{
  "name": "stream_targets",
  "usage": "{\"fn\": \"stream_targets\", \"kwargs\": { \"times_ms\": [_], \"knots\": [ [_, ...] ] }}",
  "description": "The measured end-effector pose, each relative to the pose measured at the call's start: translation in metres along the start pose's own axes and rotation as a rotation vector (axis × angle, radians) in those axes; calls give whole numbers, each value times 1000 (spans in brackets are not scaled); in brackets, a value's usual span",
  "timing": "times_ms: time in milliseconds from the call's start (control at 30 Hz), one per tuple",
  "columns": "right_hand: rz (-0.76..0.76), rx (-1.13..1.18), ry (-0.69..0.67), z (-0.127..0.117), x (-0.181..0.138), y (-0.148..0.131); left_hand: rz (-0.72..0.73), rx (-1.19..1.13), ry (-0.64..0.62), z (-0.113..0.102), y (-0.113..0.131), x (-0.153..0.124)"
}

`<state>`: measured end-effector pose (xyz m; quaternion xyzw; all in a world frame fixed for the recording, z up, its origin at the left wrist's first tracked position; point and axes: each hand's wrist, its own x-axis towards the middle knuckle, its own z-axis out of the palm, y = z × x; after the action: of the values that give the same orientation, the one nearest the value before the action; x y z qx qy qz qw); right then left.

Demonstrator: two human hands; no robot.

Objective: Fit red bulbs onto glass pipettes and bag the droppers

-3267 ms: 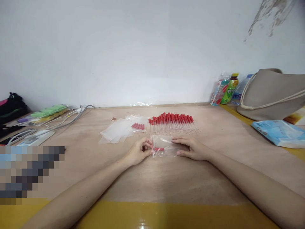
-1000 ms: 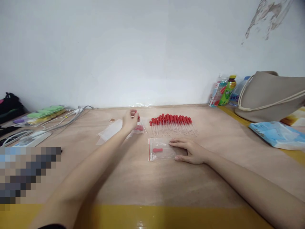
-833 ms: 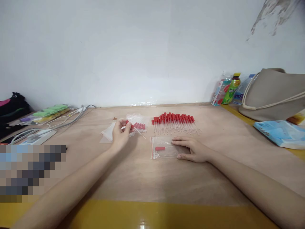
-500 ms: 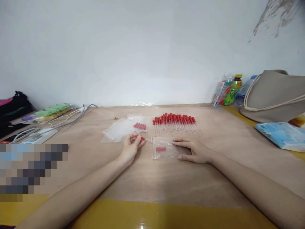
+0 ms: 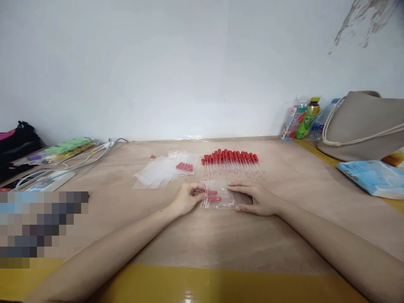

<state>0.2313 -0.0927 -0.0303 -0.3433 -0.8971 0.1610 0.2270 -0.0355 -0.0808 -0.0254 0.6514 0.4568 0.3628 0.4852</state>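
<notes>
A clear zip bag (image 5: pixel 225 205) lies flat in front of me, its red-lined mouth facing left. At that mouth my left hand (image 5: pixel 186 200) is closed in a pinch on the end of a dropper (image 5: pixel 212 192), whose red bulb is mostly inside the bag. Just below it in the bag lies another red-bulbed dropper (image 5: pixel 215 199); their thin tubes are hard to make out through the plastic. My right hand (image 5: pixel 263 200) rests at the bag's right end, thumb and fingers spread apart, touching its edges.
Behind the bag, a row of several red-bulbed droppers (image 5: pixel 232 158) lies side by side. Flat zip bags (image 5: pixel 154 172) and a bag with several droppers (image 5: pixel 184 167) lie to the left. Cables (image 5: pixel 91 160) are further left; bottles (image 5: pixel 307 120) and a grey bag (image 5: pixel 362 122) stand right.
My left hand has moved right to the bag's mouth, and the dropper it holds has slid into the bag. My right hand has stayed in place.
</notes>
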Motion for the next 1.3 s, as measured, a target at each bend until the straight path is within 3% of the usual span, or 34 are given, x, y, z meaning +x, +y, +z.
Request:
{"fn": "stream_targets", "kwargs": {
  "times_ms": [167,333,433,733,900,1000,1100,1133,1300],
  "knots": [
    [-8,15,11,0,1,-2,159,205,-241,3,10,-5],
    [-20,23,30,0,1,-1,388,456,-324,1,21,-8],
    [-30,24,45,-1,1,-1,436,503,-399,-2,24,-7],
    [-67,-28,51,-4,0,5,441,480,-456,-8,24,-6],
    [-89,-44,78,-3,-3,7,226,367,-501,-38,29,9],
    [-83,-39,52,-2,-4,6,26,407,-355,-55,33,33],
    [-63,-18,38,-2,-4,5,-112,542,28,-52,36,66],
    [-59,-12,36,-2,-4,5,-139,563,104,-48,37,79],
    [-57,3,35,-3,-3,5,-233,629,229,-23,36,127]
  ]
}}
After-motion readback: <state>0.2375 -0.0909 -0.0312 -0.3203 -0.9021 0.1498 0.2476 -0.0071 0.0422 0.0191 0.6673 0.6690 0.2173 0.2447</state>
